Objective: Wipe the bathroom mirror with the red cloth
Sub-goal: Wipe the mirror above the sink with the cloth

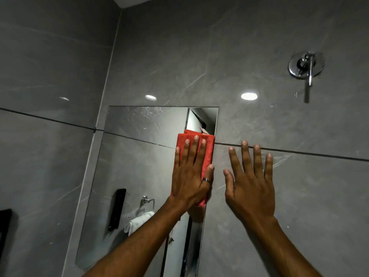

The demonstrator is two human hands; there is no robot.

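Note:
A frameless mirror (137, 168) hangs on the grey tiled wall, left of centre. Water droplets speckle its top part. A folded red cloth (208, 150) lies flat against the mirror's right edge. My left hand (190, 172), with a ring on the thumb, presses flat on the cloth with fingers spread. My right hand (249, 176) rests flat on the wall tile just right of the mirror, fingers apart, holding nothing. The lower end of the cloth shows below my left palm.
A chrome shower valve handle (306, 66) sticks out of the wall at the upper right. The mirror reflects a black dispenger-like box (116, 209), a towel ring with a white towel (139, 221) and a doorway. A dark frame (4, 228) sits at the far left.

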